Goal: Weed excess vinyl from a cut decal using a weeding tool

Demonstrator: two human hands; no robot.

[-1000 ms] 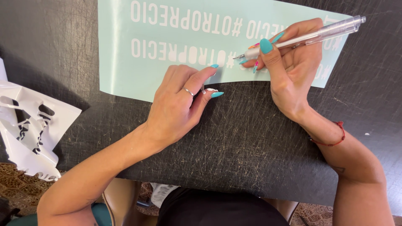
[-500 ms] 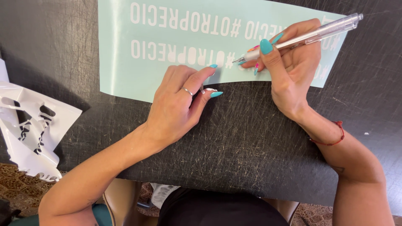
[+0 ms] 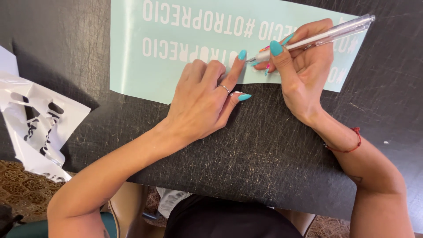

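Left hand (image 3: 202,103): curled narrow, fingertips pressing the mint vinyl sheet (image 3: 176,66).
Right hand (image 3: 304,66): gripping clear weeding pen (image 3: 317,37), tip on lettering.
Sheet: flat, far centre of black mat (image 3: 264,154).
Scrap backing (image 3: 35,119): near left.

1 view only, from the head, looking steeply down and close at the table (image 3: 264,154), whose near edge crosses the lower frame. Both forearms enter from the bottom corners; the left hand (image 3: 198,105) sits at centre, the right hand (image 3: 304,75) upper right. The sheet (image 3: 145,75) fills the top.
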